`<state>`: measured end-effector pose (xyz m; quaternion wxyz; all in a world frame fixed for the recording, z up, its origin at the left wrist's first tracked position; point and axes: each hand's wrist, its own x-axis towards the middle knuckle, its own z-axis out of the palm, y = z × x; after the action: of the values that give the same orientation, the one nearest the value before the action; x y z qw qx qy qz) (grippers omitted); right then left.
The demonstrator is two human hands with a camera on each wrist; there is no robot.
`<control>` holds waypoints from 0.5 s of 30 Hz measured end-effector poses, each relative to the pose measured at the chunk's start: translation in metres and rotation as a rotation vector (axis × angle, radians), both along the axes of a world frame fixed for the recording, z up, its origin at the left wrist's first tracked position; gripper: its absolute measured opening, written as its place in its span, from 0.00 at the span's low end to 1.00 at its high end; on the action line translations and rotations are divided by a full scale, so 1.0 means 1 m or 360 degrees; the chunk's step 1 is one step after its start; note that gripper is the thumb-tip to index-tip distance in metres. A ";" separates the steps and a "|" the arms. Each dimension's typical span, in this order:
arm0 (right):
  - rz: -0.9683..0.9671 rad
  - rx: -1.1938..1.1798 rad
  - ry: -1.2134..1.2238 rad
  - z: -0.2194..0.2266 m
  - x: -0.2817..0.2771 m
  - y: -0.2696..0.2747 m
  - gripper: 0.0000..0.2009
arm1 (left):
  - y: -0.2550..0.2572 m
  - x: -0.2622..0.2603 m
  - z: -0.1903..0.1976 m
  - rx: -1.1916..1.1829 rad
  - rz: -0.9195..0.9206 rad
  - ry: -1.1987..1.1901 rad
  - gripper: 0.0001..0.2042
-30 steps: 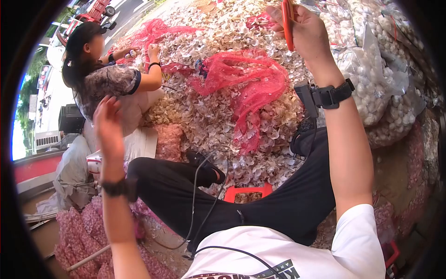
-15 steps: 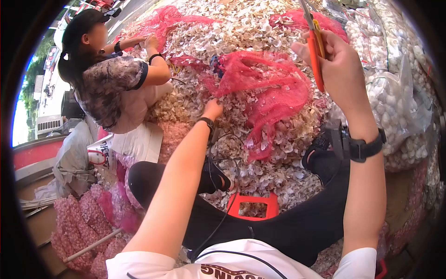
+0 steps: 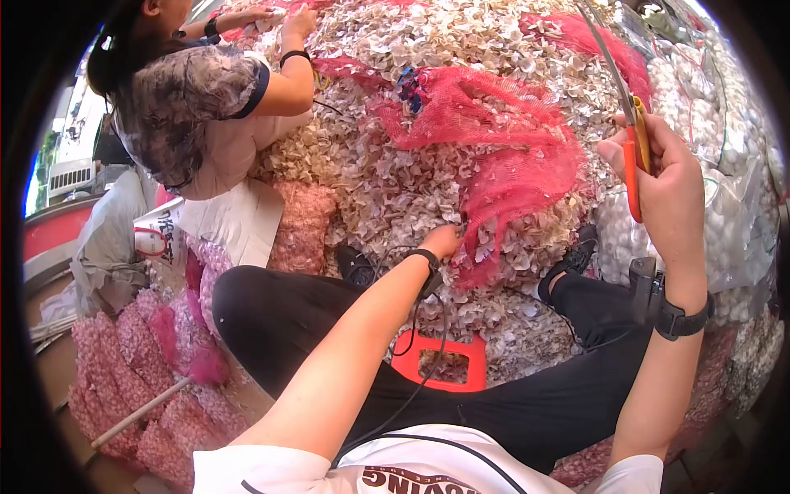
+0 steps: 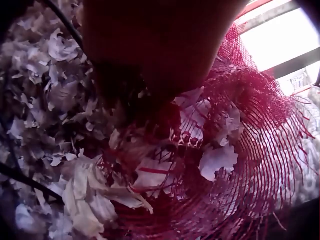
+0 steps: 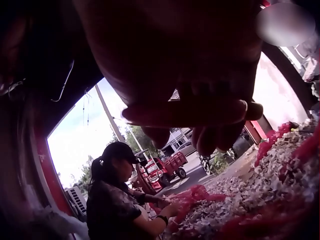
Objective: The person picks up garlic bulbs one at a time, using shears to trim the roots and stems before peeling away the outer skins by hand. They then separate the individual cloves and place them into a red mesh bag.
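Observation:
Red mesh bag (image 3: pixel 527 156) lies crumpled over a heap of pale, papery garlic skins (image 3: pixel 403 198). My left hand (image 3: pixel 443 240) is at its near lower edge, fingers curled and gripping the mesh. In the left wrist view, the netting (image 4: pixel 260 145) spreads out around that hand, with loose skins caught in it; the fingertips are dark and partly hidden. Raised at the right, my right hand (image 3: pixel 671 193) holds scissors (image 3: pixel 631 169) by their orange and yellow handles, long blades pointing up and away. The right wrist view shows the handle (image 5: pixel 190 114) across the shadowed fingers.
Another person (image 3: pixel 197 99) sits at the left, hands by the heap. Clear bags of garlic bulbs (image 3: pixel 691 107) stand at the right. Full pink mesh sacks (image 3: pixel 140 370) lie lower left with a stick (image 3: pixel 140 412). A red stool (image 3: pixel 444 362) shows between my legs; a cable crosses them.
My left hand has swung from the left side across to the mesh bag and now grips its edge. My right hand, with the scissors, has come lower and farther right in view.

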<state>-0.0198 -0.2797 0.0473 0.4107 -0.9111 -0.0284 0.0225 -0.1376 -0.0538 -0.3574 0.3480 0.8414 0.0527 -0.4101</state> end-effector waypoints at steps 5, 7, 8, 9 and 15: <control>-0.0002 -0.0049 0.0066 0.001 0.003 0.004 0.19 | -0.012 0.020 0.020 0.0337 -0.1054 0.0334 0.18; 0.0022 -0.0112 0.0063 -0.001 0.002 0.003 0.19 | -0.001 0.049 0.049 0.0513 -0.0801 0.0068 0.17; 0.0020 -0.0116 0.0069 -0.001 0.003 0.003 0.19 | 0.007 0.063 0.071 0.0597 -0.0599 -0.0186 0.13; 0.0010 -0.0121 0.0063 -0.002 0.003 0.003 0.19 | 0.016 0.089 0.090 0.0610 -0.0365 -0.0114 0.13; 0.0050 -0.0130 0.0031 -0.009 0.001 -0.003 0.18 | 0.124 0.092 -0.040 0.0527 0.0291 -0.0366 0.16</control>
<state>-0.0189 -0.2831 0.0382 0.3731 -0.9262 -0.0377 0.0389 -0.0451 0.0701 -0.3975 0.2447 0.9200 0.1552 -0.2639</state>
